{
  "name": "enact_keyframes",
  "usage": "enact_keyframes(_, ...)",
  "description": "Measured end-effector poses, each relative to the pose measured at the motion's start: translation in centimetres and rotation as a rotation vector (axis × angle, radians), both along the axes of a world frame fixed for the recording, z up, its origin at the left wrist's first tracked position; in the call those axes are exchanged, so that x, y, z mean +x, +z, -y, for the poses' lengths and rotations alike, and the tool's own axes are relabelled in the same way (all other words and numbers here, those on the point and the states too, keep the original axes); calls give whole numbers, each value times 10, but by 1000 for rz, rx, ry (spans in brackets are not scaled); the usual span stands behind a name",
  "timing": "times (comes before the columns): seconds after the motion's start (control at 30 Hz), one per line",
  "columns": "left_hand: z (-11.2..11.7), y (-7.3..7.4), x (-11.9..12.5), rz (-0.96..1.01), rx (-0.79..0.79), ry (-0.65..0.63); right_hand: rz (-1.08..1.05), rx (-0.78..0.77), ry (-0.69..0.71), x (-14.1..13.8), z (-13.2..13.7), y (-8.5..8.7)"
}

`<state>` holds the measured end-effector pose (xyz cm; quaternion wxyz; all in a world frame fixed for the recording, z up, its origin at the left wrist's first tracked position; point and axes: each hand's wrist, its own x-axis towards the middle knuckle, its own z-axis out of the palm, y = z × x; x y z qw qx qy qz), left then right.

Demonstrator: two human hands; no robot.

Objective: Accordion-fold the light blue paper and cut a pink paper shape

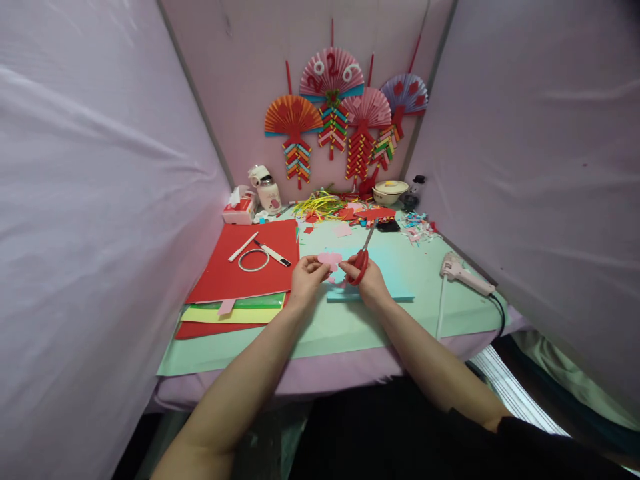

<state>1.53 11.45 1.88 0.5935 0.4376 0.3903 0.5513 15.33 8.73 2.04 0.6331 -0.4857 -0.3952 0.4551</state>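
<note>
Between my two hands is a pink paper cutout (329, 259) with a rounded, scalloped outline. My left hand (309, 277) pinches its left edge between thumb and fingers. Red-handled scissors (359, 268) are in my right hand (369, 277), their blades pointing up and away from me. The thumb of that hand also reaches the cutout's right side. Below the hands lies a stack of light blue paper (393, 283), and small pink and blue pieces (337, 280) show just under the cutout.
Left, red sheets (215, 267) carry a tape ring (253, 261), a white pen (243, 246) and a craft knife (273, 253). A glue gun (466, 275) with a cord lies right. Paper scraps (325, 205), a lidded bowl (390, 192), a jar (270, 197) and tissues (240, 207) line the back.
</note>
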Motion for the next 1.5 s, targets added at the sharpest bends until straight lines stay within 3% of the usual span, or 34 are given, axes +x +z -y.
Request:
enact_keyframes(0.17, 3, 3, 3, 61, -52, -68, 35, -18, -21, -4, 2, 5)
enact_keyframes(0.37, 4, 13, 0, 111, -164, -7, 44, -16, -98, 1, 1, 6)
enact_keyframes(0.63, 6, 7, 1, 8, -175, -143, 13, -14, -91, 0, 3, 6)
enact_keyframes(0.77, 2, 9, 1, 45, -189, -85, -1, -3, -141, 0, 2, 5)
enact_keyframes(0.87, 1, 21, -3, 70, -169, -18, -19, 43, -177, 1, 1, 6)
enact_keyframes(0.97, 15, 34, -18, 87, -120, 10, -30, 55, -171, 2, 3, 8)
enact_keyframes(1.07, 56, 34, -46, 66, -78, 39, -15, 62, -148, 3, 7, 9)
enact_keyframes(1.17, 116, 10, -82, 42, -110, 37, 8, 75, -132, 3, 11, 9)
enact_keyframes(1.3, 187, -46, -132, 176, -125, -173, 12, 92, -110, -1, 14, 8)
enact_keyframes(1.4, 220, -88, -172, 150, -214, -247, 39, 94, -81, -4, 17, 9)
enact_keyframes(1.5, 237, -123, -209, 355, -222, -1, 86, 98, -64, -5, 20, 10)
